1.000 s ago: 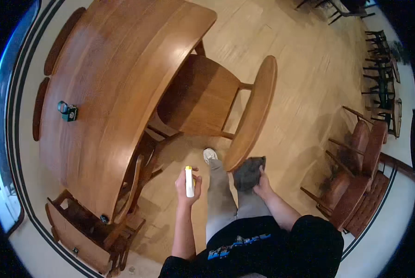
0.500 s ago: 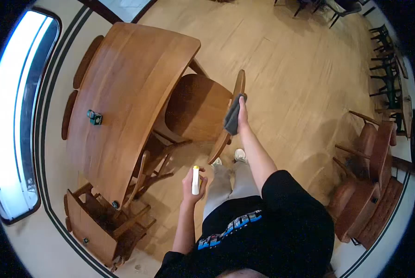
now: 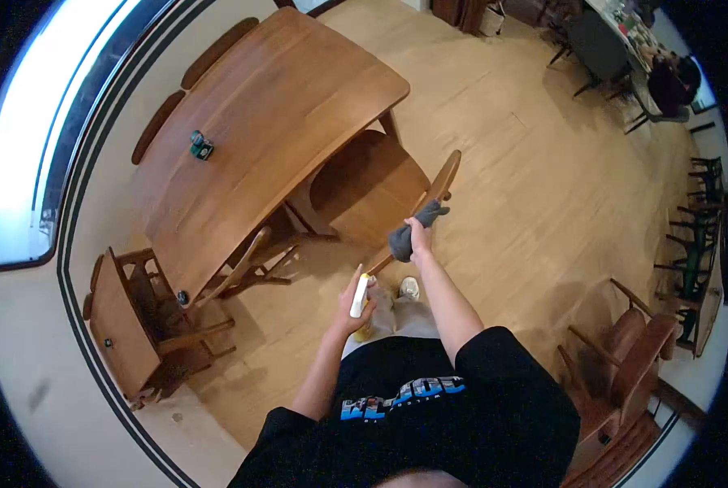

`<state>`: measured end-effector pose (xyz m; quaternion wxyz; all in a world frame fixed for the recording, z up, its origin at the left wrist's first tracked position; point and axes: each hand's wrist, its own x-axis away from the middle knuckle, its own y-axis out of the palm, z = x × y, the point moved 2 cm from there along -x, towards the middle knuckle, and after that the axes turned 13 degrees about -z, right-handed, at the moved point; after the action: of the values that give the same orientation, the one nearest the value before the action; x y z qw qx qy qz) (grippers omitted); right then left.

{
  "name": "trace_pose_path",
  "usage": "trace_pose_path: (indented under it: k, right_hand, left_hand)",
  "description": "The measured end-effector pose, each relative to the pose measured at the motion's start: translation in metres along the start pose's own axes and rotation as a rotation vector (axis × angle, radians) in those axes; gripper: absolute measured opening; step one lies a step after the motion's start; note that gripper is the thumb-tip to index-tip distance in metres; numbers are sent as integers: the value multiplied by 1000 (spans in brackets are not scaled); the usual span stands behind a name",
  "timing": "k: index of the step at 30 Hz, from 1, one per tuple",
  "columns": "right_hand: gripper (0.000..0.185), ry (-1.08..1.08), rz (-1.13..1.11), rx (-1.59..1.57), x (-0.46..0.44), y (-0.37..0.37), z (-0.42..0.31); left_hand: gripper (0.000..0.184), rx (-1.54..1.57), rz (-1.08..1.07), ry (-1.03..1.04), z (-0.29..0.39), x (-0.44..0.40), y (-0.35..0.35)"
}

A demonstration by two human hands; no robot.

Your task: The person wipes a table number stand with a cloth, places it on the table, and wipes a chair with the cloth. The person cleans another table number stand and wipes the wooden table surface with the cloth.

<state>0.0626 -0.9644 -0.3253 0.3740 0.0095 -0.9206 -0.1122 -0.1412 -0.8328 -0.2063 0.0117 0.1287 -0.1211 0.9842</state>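
Observation:
A white and yellow bottle (image 3: 360,298), seemingly a sprayer, is held in my left hand (image 3: 351,307), low in front of my body. My right hand (image 3: 420,238) is closed around a dark grey cloth (image 3: 402,241), which is bunched against the backrest (image 3: 443,176) of a wooden chair. The chair's seat (image 3: 369,185) is partly under the edge of the large wooden table (image 3: 274,114). The cloth covers the middle of the backrest.
Small dark green items (image 3: 201,146) stand on the large table. A smaller table (image 3: 120,329) with chairs is at the lower left. Reddish-brown chairs (image 3: 624,358) stand at the lower right. A person in dark clothing (image 3: 673,85) is at the upper right.
My right hand brought the cloth from beside my leg up to the backrest, then lower along it, where the cloth is now more bunched. The view has turned, showing the person at the upper right.

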Motion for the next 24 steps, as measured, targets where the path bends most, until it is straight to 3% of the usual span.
trace_pose_path:
  k: [5,10,15,24]
  right_hand:
    - [17,-95,-16,-38,8,6,-8]
    - [17,-63,33,15,2,30,-3]
    - [17,-63,48,-9,2,69,-12]
    - [23,-54,63,21,-23,122,-10]
  left_hand:
    - [91,-27,-103,-55,-16,-17,-10]
    - [94,-107,-146,80,-37,-36,-18]
    - [96,-173,-181,20,-53,-52,-39]
    - [95,-77,-40,9,-55,-63,-84]
